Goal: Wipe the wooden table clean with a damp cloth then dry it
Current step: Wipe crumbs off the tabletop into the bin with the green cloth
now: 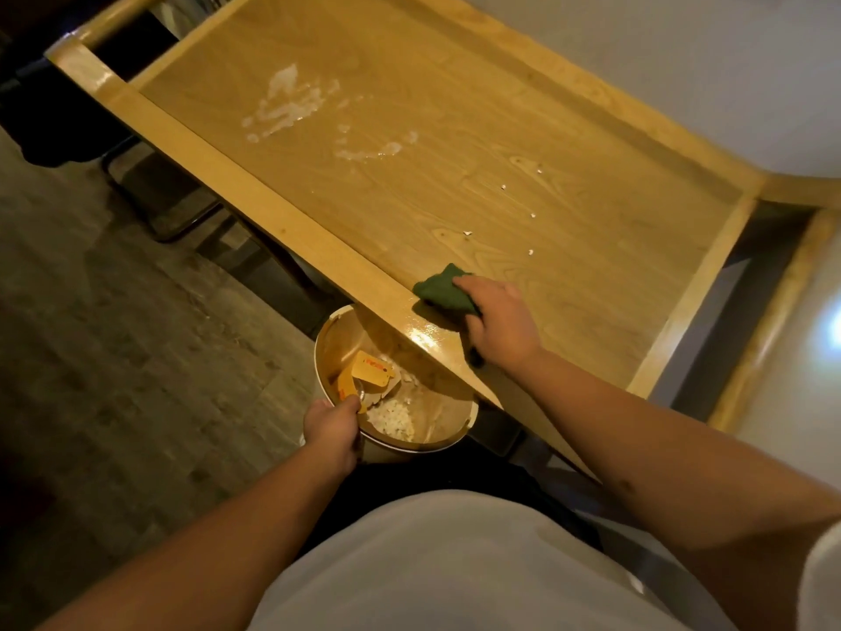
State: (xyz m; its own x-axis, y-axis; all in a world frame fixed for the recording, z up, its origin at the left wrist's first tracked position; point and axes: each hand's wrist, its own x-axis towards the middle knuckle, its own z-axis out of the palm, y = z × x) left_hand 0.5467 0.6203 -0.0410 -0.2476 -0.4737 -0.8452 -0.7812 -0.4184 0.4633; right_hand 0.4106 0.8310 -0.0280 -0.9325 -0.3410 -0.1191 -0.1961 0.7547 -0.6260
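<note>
- Step in hand — sweep crumbs (pixel 530 251) off the table (pixel 282 220) edge into the bowl (pixel 455 441); best kept just under the rim.
- Green cloth (pixel 443 291) — near the front edge, pressed under the right hand (pixel 498 321), fingers curled over it.
- Left hand (pixel 332 432) — grips the bowl's rim.
- White smears (pixel 284 107) — well beyond the cloth.

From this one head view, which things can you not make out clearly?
- Head view: the green cloth, its near part hidden under the right hand.
- The bowl, its far rim hidden under the table edge; the left hand covers the near rim.
- The orange packet: print too small to read.
- The white crumbs: too small to identify.
</note>
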